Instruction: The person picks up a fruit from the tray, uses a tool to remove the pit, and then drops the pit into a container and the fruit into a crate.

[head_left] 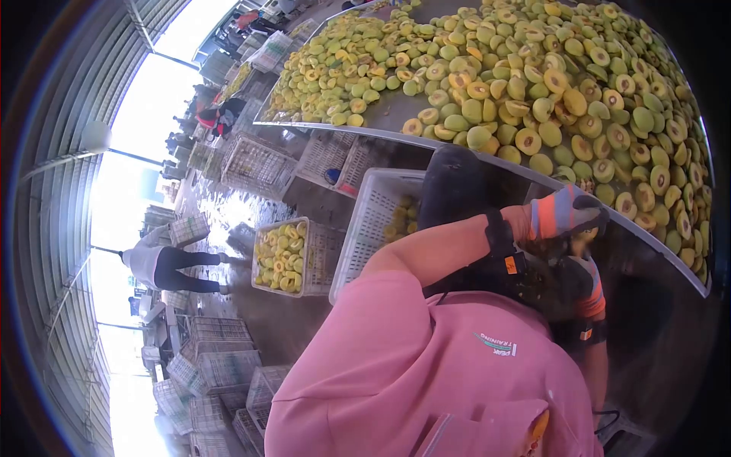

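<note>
My left hand (565,213), in a striped orange, grey and black glove, is curled over a small yellowish piece of fruit (585,239) below the table's metal edge. Close beneath it is my right hand (583,283), in a similar glove, with bent fingers around something dark and hard to make out. Both wrists carry black bands. Halved green-yellow fruits (542,108), many showing brown centres, lie heaped on the table (533,174) just beyond my hands.
A white crate (364,221) partly filled with fruit stands beside my dark-trousered leg; another crate (303,259) holds yellow halves. Empty crates (259,164) and stacked crates (221,358) stand farther left. One person (156,266) carries a crate; other people are in the background.
</note>
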Demonstrator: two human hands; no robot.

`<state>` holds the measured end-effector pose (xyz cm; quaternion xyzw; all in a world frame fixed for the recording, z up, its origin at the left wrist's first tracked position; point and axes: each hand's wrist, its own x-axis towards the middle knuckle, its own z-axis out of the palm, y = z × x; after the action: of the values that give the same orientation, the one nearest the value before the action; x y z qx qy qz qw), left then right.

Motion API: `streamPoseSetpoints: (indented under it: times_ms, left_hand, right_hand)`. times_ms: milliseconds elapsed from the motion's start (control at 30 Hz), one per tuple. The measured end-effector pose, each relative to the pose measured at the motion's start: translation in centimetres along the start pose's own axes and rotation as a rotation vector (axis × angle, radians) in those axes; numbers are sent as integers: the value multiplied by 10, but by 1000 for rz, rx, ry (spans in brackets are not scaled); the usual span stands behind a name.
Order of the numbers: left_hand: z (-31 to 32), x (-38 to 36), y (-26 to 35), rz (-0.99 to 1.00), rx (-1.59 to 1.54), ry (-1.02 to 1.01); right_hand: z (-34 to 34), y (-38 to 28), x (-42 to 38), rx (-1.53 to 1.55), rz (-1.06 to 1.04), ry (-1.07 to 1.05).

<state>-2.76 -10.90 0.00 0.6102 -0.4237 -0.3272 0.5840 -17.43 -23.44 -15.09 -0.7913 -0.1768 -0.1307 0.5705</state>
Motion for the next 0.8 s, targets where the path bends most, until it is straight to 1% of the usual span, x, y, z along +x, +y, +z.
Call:
streamPoseSetpoints:
  times_ms: [67, 100, 133, 200, 233, 300, 333, 367, 433, 467, 500, 533, 567, 600, 633, 667, 700, 733, 800]
  left_hand:
    - [3, 4, -20, -45, -211, 6]
    - [2, 7, -31, -95, -368, 15]
    - [0, 5, -34, -137, -250, 89]
    - [1, 5, -37, -223, -21, 226]
    - [0, 2, -26, -229, 142, 278]
    - [-14, -14, 11, -242, 481, 392]
    - [-25, -20, 11, -106, 621, 478]
    - [-35, -28, 23, 31, 759, 561]
    - [-63, -49, 40, -25, 922, 718]
    - [-81, -62, 45, 20, 998, 818]
    - [-99, -77, 46, -106, 1161, 896]
    - [-117, -96, 45, -132, 1316, 913]
    - [-132, -106, 52, -368, 1429, 889]
    - [-145, -120, 46, -522, 1615, 848]
    - [-150, -122, 44, -583, 1621, 879]
    - [-150, -122, 41, -498, 1639, 884]
    - [-148, -114, 37, -420, 1660, 899]
    - [-141, -95, 31, -317, 1566, 829]
    - [-118, -64, 27, -148, 1375, 713]
  right_hand:
    - [2, -15, 6, 477, 171, 110]
    - [-1, -30, 7, 932, 381, 198]
    - [-3, -50, 13, 1383, 596, 290]
    - [-9, -66, 32, 1640, 420, 198]
    - [-12, -68, 39, 1763, 324, 148]
    - [-10, -56, 43, 1406, 650, 468]
    - [-6, -48, 44, 1209, 795, 613]
    - [-1, -33, 40, 1295, 802, 578]
    - [1, -6, 24, 1460, 821, 516]
    - [3, -22, 30, 1352, 857, 499]
    - [7, -56, 47, 1238, 899, 507]
    - [4, -79, 57, 1108, 937, 542]
    - [2, -78, 54, 1152, 893, 522]
    - [5, -67, 47, 1193, 843, 510]
    - [6, -54, 42, 1292, 801, 491]
    - [7, -45, 39, 1397, 748, 458]
    - [6, -44, 42, 1312, 842, 506]
    - [8, -46, 44, 1234, 939, 541]
    - [8, -56, 48, 1201, 936, 608]
